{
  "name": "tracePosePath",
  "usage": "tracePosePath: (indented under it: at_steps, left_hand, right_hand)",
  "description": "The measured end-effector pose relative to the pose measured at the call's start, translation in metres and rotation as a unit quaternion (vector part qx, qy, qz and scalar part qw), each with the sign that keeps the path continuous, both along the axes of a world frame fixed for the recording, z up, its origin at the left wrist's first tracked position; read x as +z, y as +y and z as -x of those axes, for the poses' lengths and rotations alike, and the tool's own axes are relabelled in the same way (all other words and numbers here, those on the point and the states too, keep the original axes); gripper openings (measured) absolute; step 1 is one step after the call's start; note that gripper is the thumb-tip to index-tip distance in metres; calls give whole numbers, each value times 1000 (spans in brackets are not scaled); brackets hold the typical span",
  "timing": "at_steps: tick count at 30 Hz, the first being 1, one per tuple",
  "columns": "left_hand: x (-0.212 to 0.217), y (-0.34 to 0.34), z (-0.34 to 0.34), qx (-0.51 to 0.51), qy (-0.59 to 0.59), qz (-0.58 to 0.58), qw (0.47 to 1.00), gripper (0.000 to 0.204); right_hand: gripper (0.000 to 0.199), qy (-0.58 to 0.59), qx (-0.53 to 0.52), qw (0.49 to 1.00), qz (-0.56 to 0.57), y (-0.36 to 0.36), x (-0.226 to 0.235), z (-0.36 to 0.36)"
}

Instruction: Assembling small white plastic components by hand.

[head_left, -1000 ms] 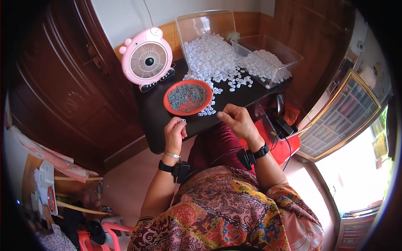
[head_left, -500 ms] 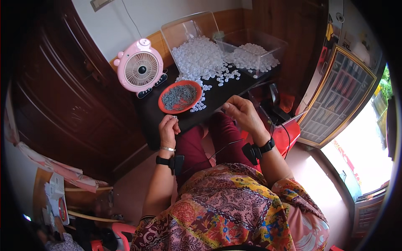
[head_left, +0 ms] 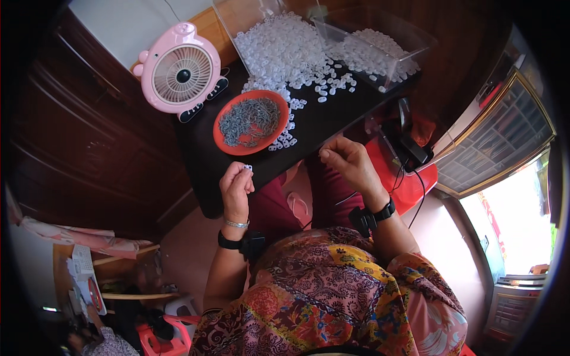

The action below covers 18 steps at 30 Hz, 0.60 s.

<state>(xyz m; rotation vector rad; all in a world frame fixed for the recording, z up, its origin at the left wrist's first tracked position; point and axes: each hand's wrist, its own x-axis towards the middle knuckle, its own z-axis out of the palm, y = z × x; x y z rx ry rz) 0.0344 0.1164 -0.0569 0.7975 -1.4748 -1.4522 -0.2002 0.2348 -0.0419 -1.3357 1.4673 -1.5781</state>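
Note:
My left hand is closed at the table's near edge, pinching a small white plastic piece with dark holes between thumb and forefinger. Just beyond it stands an orange plate holding many small grey metal pins, perhaps screws or nails. To the right, my right hand hovers by the table edge, thumb and forefinger pressed together; anything in that pinch is too small to name. Loose white plastic pieces like the held one lie beside the plate.
Behind the plate rises a large heap of white pieces by a clear plastic bin with more inside. A pink fan stands on the left of the dark table. A red stool is at the right.
The view has tilted down and closer, so table things appear larger and higher. Both hands keep their pinches, with the left still on the white piece.

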Motion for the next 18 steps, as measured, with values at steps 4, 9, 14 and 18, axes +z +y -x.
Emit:
tracePosePath:
  at_steps: [4, 9, 14, 18]
  left_hand:
    - [14, 19, 8, -23, 11, -24, 999, 15]
    - [31, 39, 12, -47, -28, 21, 998, 14]
    - [43, 43, 16, -65, -78, 53, 993, 16]
    - [38, 38, 21, -93, -104, 51, 989, 17]
  right_hand:
    - [14, -16, 53, 998, 8, -15, 8, -5]
    - [17, -73, 152, 986, 4, -34, 20, -27]
    - [15, -139, 217, 966, 16, -38, 17, -43]
    - [13, -150, 219, 964, 7, -41, 13, -41]
